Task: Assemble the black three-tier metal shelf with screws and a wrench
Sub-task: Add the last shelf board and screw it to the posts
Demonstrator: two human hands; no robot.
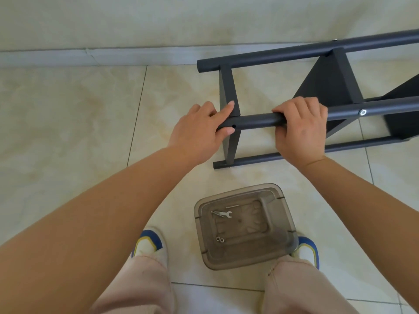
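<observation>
Now both hands on the shelf pole (pixel 256 121): left grip (pixel 199 130) pinching, right grip (pixel 301 128) wrapped.

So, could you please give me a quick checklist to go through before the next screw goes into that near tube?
1. Screw hole in the near tube open and facing up: ok.
2. Right hand steadying the tube: ok.
3. Left hand free to fetch a screw: not ok, it holds the tube end.
4. Wrench in the plastic bin: ok.
5. Hole lined up with the shelf bracket: cannot tell.
</observation>
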